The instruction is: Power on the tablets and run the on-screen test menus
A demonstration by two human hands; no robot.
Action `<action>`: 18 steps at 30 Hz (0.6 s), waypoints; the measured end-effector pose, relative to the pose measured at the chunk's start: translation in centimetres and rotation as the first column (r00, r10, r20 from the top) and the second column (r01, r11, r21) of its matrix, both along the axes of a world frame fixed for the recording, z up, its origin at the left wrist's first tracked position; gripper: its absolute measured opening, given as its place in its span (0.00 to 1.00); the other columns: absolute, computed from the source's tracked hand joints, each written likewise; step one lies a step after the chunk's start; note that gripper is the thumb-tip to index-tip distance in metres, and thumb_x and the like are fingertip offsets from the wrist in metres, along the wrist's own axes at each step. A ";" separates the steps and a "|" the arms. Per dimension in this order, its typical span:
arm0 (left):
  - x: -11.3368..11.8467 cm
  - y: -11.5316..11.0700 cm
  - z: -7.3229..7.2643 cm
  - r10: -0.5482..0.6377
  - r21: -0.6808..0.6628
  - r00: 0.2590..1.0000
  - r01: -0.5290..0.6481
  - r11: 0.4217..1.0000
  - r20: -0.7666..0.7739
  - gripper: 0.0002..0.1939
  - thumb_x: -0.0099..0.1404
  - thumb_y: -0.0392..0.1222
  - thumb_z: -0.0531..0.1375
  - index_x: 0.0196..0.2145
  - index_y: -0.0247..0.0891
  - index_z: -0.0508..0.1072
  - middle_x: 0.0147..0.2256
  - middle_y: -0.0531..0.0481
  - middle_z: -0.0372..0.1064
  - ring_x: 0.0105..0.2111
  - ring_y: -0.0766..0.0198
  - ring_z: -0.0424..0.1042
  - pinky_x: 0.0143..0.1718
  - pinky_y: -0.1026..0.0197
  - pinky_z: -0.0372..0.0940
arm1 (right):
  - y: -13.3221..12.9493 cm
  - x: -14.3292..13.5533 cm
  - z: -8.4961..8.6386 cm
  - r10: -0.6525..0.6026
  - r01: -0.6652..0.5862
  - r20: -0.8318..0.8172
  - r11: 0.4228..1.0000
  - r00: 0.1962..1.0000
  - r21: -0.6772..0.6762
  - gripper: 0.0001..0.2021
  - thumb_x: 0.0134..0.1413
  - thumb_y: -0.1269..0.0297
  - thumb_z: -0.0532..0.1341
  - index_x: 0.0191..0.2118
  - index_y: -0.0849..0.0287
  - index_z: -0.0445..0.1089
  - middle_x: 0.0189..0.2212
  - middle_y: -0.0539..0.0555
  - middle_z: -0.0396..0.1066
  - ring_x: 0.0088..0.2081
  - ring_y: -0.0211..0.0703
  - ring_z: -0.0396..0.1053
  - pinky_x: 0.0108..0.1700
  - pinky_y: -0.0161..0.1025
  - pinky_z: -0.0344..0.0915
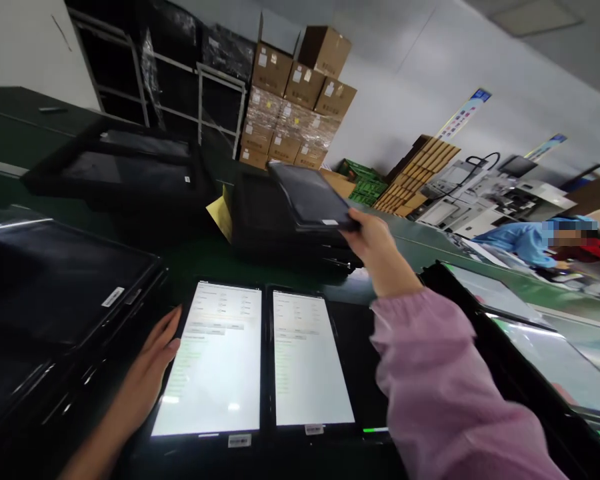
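Observation:
Two lit tablets with white screens, a left one and a right one, lie side by side in front of me. My left hand rests against the left edge of the left tablet, fingers stretched out. Farther away, my right hand grips the near right corner of a dark tablet with a small white label. That tablet is tilted above a stack of black trays. My right sleeve partly covers a dark device beside the lit pair.
Dark tablets in black trays stand at the left and back left. A yellow paper sticks up beside the stack. Lit tablets lie in a tray at right. Cartons and a person in blue are farther back.

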State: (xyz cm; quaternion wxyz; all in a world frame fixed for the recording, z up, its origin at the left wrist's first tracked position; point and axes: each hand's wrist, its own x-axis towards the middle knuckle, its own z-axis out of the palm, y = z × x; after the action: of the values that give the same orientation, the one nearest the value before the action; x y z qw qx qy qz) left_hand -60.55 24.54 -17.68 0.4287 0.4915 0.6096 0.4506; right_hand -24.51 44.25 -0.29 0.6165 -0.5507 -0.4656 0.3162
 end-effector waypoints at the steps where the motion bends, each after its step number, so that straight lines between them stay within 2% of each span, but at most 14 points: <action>1: -0.1 0.0 0.0 -0.004 0.018 1.000 0.004 1.000 -0.005 0.31 0.69 0.61 0.54 0.65 0.45 0.66 0.70 0.52 0.54 0.70 0.55 0.50 0.72 0.50 0.39 | 2.5 -1.8 -0.1 0.013 -0.012 0.030 0.999 0.999 -0.034 0.10 0.64 0.62 0.64 0.45 0.63 0.72 0.36 0.53 0.75 0.36 0.40 0.75 0.38 0.42 0.76; 4: -0.2 -0.1 0.5 -0.017 0.035 1.000 0.017 0.999 -0.026 0.34 0.67 0.63 0.55 0.64 0.42 0.67 0.70 0.48 0.54 0.70 0.53 0.51 0.71 0.49 0.41 | 7.0 -6.4 -0.9 0.044 -0.029 0.152 0.995 0.987 -0.098 0.12 0.66 0.59 0.62 0.48 0.62 0.71 0.43 0.54 0.74 0.40 0.41 0.74 0.42 0.43 0.75; 6: -0.3 -0.3 0.9 -0.019 0.042 0.999 0.021 0.999 -0.033 0.35 0.67 0.63 0.54 0.63 0.40 0.68 0.69 0.47 0.54 0.70 0.53 0.52 0.71 0.50 0.42 | 7.5 -7.9 -1.7 0.035 -0.007 0.254 0.994 0.967 -0.110 0.14 0.66 0.59 0.63 0.51 0.62 0.71 0.48 0.56 0.72 0.47 0.46 0.73 0.48 0.49 0.73; 8: -0.4 -0.5 1.2 -0.026 0.052 0.999 0.028 0.998 -0.043 0.34 0.68 0.63 0.53 0.62 0.40 0.69 0.69 0.47 0.56 0.69 0.54 0.53 0.71 0.51 0.42 | 6.3 -7.5 -2.6 0.015 0.024 0.364 0.994 0.931 -0.103 0.16 0.64 0.59 0.64 0.53 0.61 0.70 0.55 0.58 0.69 0.55 0.51 0.69 0.56 0.55 0.68; 10: -0.4 -0.6 1.3 -0.031 0.046 0.998 0.033 0.998 -0.050 0.32 0.69 0.62 0.52 0.62 0.42 0.70 0.68 0.50 0.57 0.69 0.56 0.54 0.71 0.53 0.42 | 3.3 -5.6 -3.6 0.012 0.040 0.467 0.994 0.884 -0.101 0.17 0.62 0.61 0.65 0.54 0.60 0.70 0.59 0.59 0.67 0.61 0.54 0.63 0.63 0.59 0.60; 12: -0.4 -0.6 1.2 -0.015 0.029 0.999 0.017 0.999 -0.046 0.30 0.69 0.62 0.52 0.61 0.44 0.70 0.68 0.52 0.58 0.69 0.58 0.54 0.71 0.54 0.41 | -1.2 -2.6 -4.6 0.043 0.036 0.545 0.990 0.837 -0.135 0.16 0.59 0.58 0.65 0.50 0.59 0.74 0.57 0.60 0.71 0.62 0.55 0.63 0.66 0.58 0.56; 13: -0.3 -0.6 1.2 -0.003 0.019 0.999 0.004 1.000 -0.038 0.30 0.69 0.62 0.51 0.61 0.44 0.71 0.67 0.53 0.59 0.68 0.58 0.55 0.71 0.55 0.42 | -4.0 -0.9 -5.2 0.064 0.043 0.572 0.984 0.818 -0.172 0.15 0.57 0.54 0.65 0.45 0.58 0.76 0.53 0.60 0.74 0.60 0.58 0.65 0.66 0.59 0.55; 15: 0.0 -0.6 1.1 0.022 -0.002 1.000 -0.022 1.000 -0.016 0.30 0.69 0.62 0.51 0.61 0.46 0.71 0.67 0.55 0.59 0.68 0.58 0.55 0.71 0.56 0.42 | -9.9 2.0 -6.6 0.107 0.061 0.601 0.966 0.792 -0.253 0.21 0.53 0.42 0.64 0.36 0.56 0.78 0.45 0.61 0.78 0.55 0.64 0.70 0.64 0.66 0.57; 18: 0.6 -0.6 1.2 0.044 -0.032 0.999 -0.044 0.998 -0.011 0.29 0.70 0.62 0.50 0.61 0.48 0.70 0.68 0.57 0.58 0.68 0.59 0.54 0.72 0.56 0.43 | -17.9 4.1 -9.4 0.161 0.076 0.601 0.934 0.783 -0.349 0.30 0.42 0.27 0.62 0.24 0.53 0.77 0.36 0.62 0.79 0.53 0.70 0.72 0.66 0.73 0.50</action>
State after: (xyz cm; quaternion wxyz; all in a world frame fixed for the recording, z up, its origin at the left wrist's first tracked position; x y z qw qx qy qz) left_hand -59.94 23.93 -16.53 0.4234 0.4733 0.6298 0.4473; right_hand -20.41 26.36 -9.71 0.3118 -0.7148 -0.5897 0.2102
